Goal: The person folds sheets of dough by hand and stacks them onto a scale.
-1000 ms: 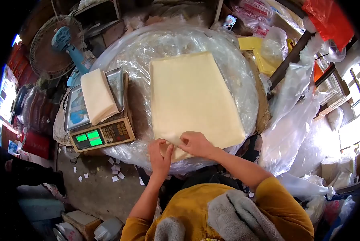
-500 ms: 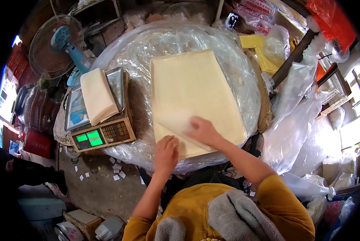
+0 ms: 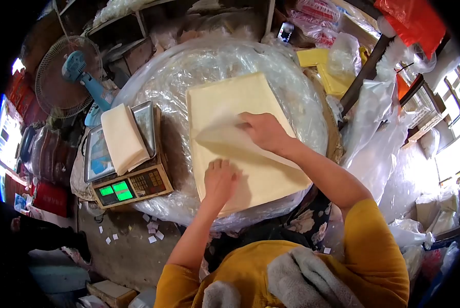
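Observation:
A stack of thin cream-coloured sheets point(image 3: 250, 187) lies on a round table wrapped in clear plastic point(image 3: 158, 82). My right hand point(image 3: 266, 132) pinches the near edge of the top sheet point(image 3: 222, 134), holding it up and bent back over the stack; the lifted part is blurred. My left hand point(image 3: 221, 179) rests with fingers extended on the sheets near the stack's front left corner. To the left, a folded bundle of similar sheets point(image 3: 125, 138) sits on the metal pan of a digital scale point(image 3: 137, 189), whose display glows green.
A blue fan point(image 3: 75, 66) stands behind the scale. Yellow packets point(image 3: 337, 77) and a lit phone point(image 3: 285, 32) are at the back right. Clear plastic sheeting point(image 3: 373, 133) hangs on the right. Small white paper pieces point(image 3: 153, 239) are scattered across the floor.
My right hand has moved away from me, raising the sheet's near edge further and folding it back. My left hand has shifted slightly right across the stack, its fingers now extended.

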Demonstrator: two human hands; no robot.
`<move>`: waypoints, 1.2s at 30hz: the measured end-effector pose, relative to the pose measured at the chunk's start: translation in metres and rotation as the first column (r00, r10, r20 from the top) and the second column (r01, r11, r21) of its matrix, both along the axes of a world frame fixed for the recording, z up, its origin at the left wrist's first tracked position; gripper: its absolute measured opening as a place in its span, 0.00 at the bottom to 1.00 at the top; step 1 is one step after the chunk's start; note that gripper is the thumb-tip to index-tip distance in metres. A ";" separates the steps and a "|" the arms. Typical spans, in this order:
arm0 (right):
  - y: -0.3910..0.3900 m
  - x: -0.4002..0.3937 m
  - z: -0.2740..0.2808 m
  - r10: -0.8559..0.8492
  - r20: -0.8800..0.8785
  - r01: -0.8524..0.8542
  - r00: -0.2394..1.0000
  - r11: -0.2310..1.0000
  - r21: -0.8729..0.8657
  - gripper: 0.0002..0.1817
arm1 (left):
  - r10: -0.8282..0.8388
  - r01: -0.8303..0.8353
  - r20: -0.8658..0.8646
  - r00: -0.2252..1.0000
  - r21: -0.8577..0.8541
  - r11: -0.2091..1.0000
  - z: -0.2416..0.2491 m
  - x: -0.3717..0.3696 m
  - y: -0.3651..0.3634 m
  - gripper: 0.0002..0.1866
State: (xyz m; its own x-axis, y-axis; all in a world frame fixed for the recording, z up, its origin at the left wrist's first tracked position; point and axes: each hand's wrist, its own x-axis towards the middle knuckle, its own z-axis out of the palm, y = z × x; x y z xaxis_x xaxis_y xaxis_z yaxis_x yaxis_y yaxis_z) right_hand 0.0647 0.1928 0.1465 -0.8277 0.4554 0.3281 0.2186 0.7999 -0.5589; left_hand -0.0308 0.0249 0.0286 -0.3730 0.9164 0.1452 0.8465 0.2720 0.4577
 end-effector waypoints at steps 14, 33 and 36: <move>0.008 0.015 0.163 0.034 -0.240 0.125 0.970 0.779 0.615 0.08 | 0.186 -0.176 -0.149 0.971 0.075 0.982 -0.028 0.014 0.023 0.35; 0.002 0.182 -0.014 0.168 0.560 -0.090 0.811 0.982 -0.164 0.14 | -0.065 -0.056 0.302 0.951 0.378 0.924 -0.036 -0.034 -0.066 0.16; 0.022 0.200 0.018 0.264 -0.096 -0.217 0.960 0.479 -0.850 0.23 | -0.031 -0.249 0.628 0.777 0.353 0.902 -0.021 -0.044 -0.077 0.13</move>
